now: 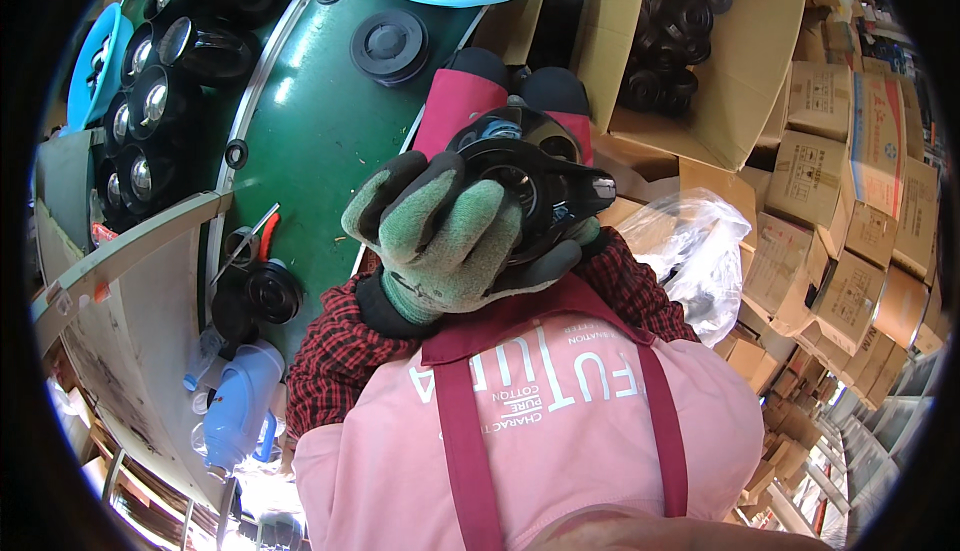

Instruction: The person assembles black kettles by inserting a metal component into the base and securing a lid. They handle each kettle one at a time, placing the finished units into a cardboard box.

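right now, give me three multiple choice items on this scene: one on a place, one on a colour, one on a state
1. Where is the black round part?
A. held up in the gloved hands
B. lying on the green belt
C. inside the cardboard box

2. What colour is the glove on the left hand?
A. green
B. white
C. blue

3. What state is the cardboard box at upper right in?
A. open, with black parts inside
B. taped shut
C. flattened

Answers:
1. A: the left hand's fingers wrap over it and the right hand supports it from below, clear of the green belt.
2. A: its knit fingers are green.
3. A: its flaps stand open and black round pieces show inside.
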A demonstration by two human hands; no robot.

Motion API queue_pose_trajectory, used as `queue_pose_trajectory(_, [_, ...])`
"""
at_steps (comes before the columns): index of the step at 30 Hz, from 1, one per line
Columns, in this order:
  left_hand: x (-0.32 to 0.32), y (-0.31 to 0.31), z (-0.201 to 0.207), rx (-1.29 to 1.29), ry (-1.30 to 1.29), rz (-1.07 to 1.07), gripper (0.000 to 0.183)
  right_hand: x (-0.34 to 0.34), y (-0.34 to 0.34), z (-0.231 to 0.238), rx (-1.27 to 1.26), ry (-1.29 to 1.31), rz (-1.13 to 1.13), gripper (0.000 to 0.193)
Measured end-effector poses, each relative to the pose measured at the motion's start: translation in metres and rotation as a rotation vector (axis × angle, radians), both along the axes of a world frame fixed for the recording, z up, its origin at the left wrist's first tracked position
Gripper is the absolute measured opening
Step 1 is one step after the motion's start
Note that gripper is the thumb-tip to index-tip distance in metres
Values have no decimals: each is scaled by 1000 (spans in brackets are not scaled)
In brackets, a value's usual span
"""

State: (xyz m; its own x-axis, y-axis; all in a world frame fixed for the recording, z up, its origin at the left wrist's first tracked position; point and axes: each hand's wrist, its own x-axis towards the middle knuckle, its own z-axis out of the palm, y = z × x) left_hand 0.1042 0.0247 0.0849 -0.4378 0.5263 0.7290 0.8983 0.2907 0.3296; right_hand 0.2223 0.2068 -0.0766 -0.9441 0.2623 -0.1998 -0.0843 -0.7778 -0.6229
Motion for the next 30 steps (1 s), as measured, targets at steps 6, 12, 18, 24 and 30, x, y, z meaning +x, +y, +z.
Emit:
queue_pose_trajectory(6, [-8,14,4,203,-184,-21,105,-6,-9,-1,639,155,-187,64])
queue_pose_trajectory(12, [-11,3,1,137,-627,-165,147,-11,-1,5,712,228,-159,60])
queue_pose_trajectory(18, [0,5,-28,157,-765,-275,139,13,61,-19,415,-4,-139,67])
queue_pose_trajectory(24, [-1,-12,-118,-153,-549,-408,113,-48,150,106,852,55,193,70])
queue_pose_trajectory(30, [-50,18,-113,-271,-570,-384,115,-60,82,63,2170,306,274,57])
